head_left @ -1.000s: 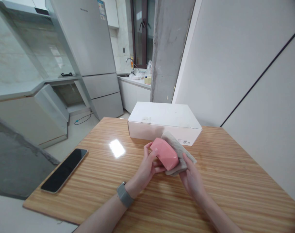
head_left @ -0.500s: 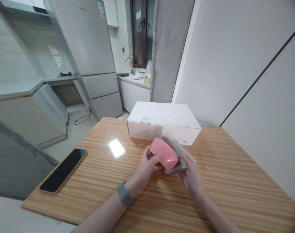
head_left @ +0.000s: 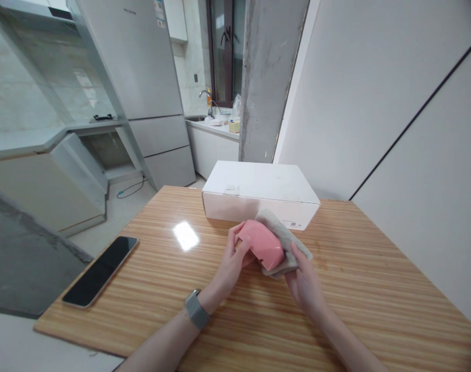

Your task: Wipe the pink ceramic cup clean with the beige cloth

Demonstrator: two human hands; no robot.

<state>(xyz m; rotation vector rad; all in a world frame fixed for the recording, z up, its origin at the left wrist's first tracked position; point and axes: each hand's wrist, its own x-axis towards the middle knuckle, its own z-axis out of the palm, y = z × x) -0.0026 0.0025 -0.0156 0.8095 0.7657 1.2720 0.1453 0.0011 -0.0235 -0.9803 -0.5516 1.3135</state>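
Observation:
A glossy pink plastic piece (head_left: pixel 262 244), hollow-looking with small notches along its lower edge, is held above the table. My left hand (head_left: pixel 235 258) grips it at its left end, thumb on the near side and fingers partly hidden behind. Against its right side lies a folded grey cloth (head_left: pixel 284 237). My right hand (head_left: pixel 304 276) is closed on that cloth at its lower right, the thumb on top. What kind of object the pink piece is, I cannot tell.
Behind the hands a white cardboard box (head_left: pixel 258 191) stands on the wood-grain table (head_left: pixel 359 289). A black-screened phone (head_left: pixel 101 271) lies near the table's left edge. Beyond are a fridge (head_left: pixel 142 82) and a sink counter (head_left: pixel 214 139); a white wall (head_left: pixel 375 93) is on the right.
The pink piece has turned a little in my left hand, so its notched edge now shows. My left thumb has shifted left towards the piece's end. The cloth stays against it.

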